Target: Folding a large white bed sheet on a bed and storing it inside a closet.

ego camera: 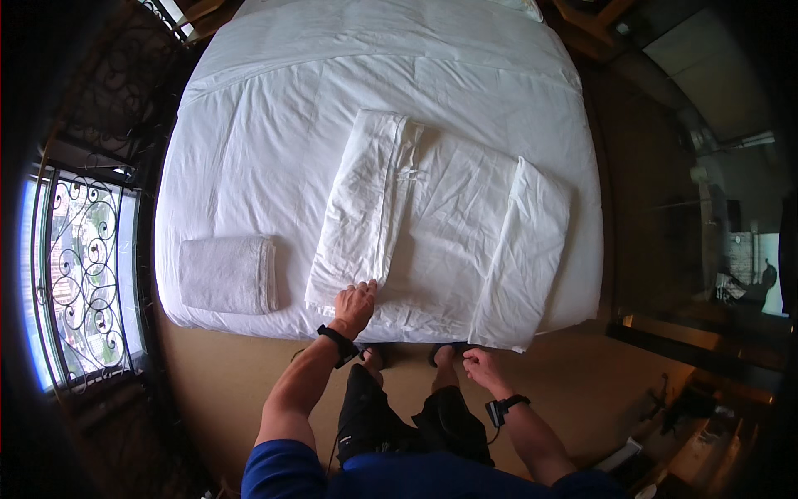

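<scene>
A white cotton bed cover [455,218], loosely folded with its left and right sides turned inward, lies on a white duvet [268,156] at the foot of the bed. My left hand [355,307] rests on the lower end of its left fold, fingertips on the cloth near the fold's inner edge; the thumb is partly hidden. Short ties [408,174] show along that fold. My right hand [484,368] is beyond the bed's foot edge, below the cover's lower right corner. Its fingers are curled, and I see nothing in them.
A folded grey towel [227,274] lies at the bed's lower left. A window with a scrolled iron grille [87,274] is on the left. Dark glass [661,237] stands to the right. Wooden furniture [704,449] occupies the lower right of the tan floor [580,380].
</scene>
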### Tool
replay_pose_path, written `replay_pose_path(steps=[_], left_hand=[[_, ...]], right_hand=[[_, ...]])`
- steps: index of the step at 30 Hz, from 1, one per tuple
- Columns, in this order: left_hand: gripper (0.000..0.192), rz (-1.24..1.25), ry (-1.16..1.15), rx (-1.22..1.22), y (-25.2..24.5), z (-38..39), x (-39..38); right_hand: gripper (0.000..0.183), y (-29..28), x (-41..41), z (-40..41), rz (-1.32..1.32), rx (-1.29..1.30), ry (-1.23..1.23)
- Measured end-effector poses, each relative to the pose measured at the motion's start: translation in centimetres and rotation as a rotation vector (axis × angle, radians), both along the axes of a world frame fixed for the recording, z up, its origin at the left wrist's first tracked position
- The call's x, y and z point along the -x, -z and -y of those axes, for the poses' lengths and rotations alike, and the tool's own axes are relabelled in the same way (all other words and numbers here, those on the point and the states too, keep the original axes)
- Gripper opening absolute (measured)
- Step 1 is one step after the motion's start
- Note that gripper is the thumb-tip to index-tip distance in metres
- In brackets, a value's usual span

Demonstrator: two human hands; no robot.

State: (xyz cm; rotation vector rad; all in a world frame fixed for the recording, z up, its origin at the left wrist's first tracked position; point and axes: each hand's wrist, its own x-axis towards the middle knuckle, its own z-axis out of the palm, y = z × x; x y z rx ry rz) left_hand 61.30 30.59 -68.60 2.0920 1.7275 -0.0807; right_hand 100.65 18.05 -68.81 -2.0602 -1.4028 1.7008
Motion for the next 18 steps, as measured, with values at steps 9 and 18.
replay_pose_path(steps=[9, 18], left_hand=[[0.037, 0.013, 0.041, 0.144, -1.1, -0.9, -0.3], [0.034, 0.451, -0.353, -0.187, -0.6, -3.3, 3.9]], right_hand=[[0.025, 0.0, -0.9, -1.7, -0.037, -0.002, 0.057], [0.024, -1.8, 0.9, -2.9, -0.021, 0.018, 0.021]])
